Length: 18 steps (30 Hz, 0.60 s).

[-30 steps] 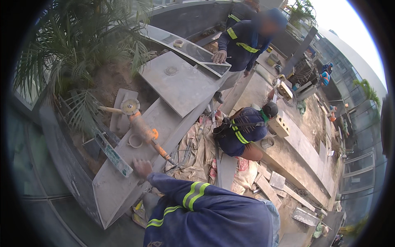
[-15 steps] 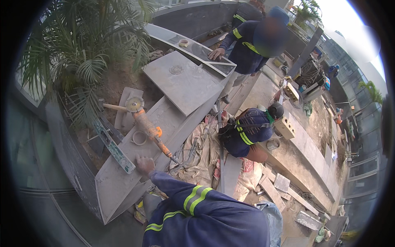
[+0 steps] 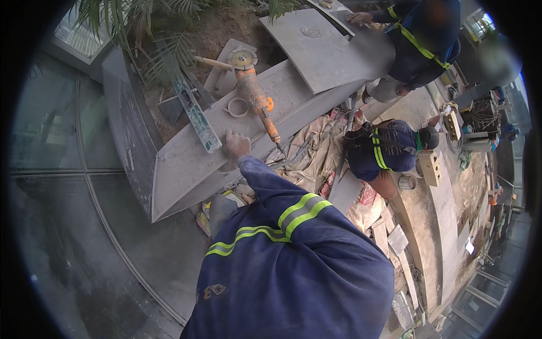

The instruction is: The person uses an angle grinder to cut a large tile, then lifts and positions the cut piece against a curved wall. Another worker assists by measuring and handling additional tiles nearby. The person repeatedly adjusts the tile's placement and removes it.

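My right hand (image 3: 237,145) rests on the grey stone ledge (image 3: 180,161), its fingers stretched out on the surface and nothing visible in its grip. Just above it lies a roll of tape (image 3: 237,107). A green spirit level (image 3: 196,116) slants across the ledge to the left of the fingers. On the right, an orange angle grinder (image 3: 255,93) with a round cutting disc (image 3: 243,59) lies across the ledge, its cord end pointing down toward crumpled sacks. A pale wooden handle (image 3: 212,62) juts out left of the disc. My left hand is out of view.
A loose square slab (image 3: 319,48) overlaps the ledge's far part. One co-worker (image 3: 418,39) leans there with a hand on a frame; another (image 3: 389,147) crouches beside crumpled sacks (image 3: 310,147). Palm leaves (image 3: 169,56) overhang the soil bed. Glass panels (image 3: 51,130) line the left.
The view has swung, so the ledge and tools appear farther right and higher. My right hand stays near the level. The standing co-worker appears farther right and higher, partly cut off at the top.
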Tool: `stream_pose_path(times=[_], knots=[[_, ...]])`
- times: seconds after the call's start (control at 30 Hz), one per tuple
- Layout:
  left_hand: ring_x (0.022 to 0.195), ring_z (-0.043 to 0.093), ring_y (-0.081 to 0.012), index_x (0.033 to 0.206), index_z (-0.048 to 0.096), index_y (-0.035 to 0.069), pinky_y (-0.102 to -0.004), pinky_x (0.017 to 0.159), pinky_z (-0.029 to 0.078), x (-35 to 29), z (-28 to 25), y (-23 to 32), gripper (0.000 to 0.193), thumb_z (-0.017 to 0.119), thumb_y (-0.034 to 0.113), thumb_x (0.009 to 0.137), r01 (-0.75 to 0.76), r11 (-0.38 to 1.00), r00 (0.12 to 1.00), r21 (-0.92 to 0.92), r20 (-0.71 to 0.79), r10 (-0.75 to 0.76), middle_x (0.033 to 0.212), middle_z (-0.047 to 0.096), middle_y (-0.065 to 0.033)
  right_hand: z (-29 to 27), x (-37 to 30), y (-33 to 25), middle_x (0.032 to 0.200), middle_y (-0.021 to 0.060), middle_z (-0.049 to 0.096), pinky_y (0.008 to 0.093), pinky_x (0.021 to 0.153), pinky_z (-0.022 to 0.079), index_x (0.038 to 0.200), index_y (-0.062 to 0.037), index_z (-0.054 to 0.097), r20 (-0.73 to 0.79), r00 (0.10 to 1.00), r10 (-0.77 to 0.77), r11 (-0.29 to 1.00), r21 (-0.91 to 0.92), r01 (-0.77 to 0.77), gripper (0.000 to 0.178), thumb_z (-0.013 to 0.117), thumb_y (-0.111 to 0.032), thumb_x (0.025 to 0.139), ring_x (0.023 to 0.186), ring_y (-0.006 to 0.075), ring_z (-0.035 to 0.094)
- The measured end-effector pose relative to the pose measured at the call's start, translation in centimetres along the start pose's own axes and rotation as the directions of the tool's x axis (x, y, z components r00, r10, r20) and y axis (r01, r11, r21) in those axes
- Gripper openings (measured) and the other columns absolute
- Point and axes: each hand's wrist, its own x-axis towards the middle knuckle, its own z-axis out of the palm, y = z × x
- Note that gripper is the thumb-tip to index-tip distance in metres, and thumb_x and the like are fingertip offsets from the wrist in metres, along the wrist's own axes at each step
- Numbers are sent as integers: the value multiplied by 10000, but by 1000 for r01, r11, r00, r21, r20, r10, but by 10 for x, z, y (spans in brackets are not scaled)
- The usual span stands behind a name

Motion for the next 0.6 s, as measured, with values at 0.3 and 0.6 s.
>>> stream_pose_path(times=[0.3,0.6], knots=[[849,730,-329,1130,650,20,-458,725,555,3,-80,-74,472,583,467,997,-205,802,959,561,-47,279,895,737,-137,-5,3,-7,903,166,751,523,709,566,1155,-96,621,99,994,-52,998,-34,56,298,573,-210,884,827,360,747],[940,699,-321,1184,641,-12,-466,797,553,-42,-61,-25,469,600,419,1004,-46,998,989,-31,-143,41,1101,707,-190,5,10,14,880,179,731,554,684,554,1057,-103,528,87,994,-66,992,-100,75,303,674,-267,849,791,424,715]])
